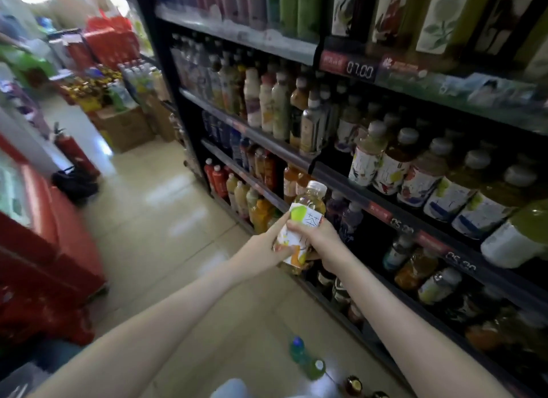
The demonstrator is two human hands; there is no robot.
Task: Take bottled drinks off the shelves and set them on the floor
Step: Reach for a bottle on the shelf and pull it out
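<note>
Both my hands hold one tea bottle (304,219) with a pale cap, yellow liquid and a white label with green and orange fruit. My left hand (272,243) grips its lower left side; my right hand (318,239) wraps the right side. The bottle is upright in the air, just in front of the dark shelf unit (341,175). Rows of similar bottles (415,172) fill the shelf to the right. On the tiled floor (178,219) below stand a blue-capped bottle (298,348), a green bottle (315,368) and a dark gold-capped bottle (354,385).
A red chest cooler (44,234) lines the left side of the aisle. A fire extinguisher (74,151) and a dark bag (74,184) sit by it. Cardboard boxes (124,128) and stacked drink packs block the far end. Lower shelves hold more bottles.
</note>
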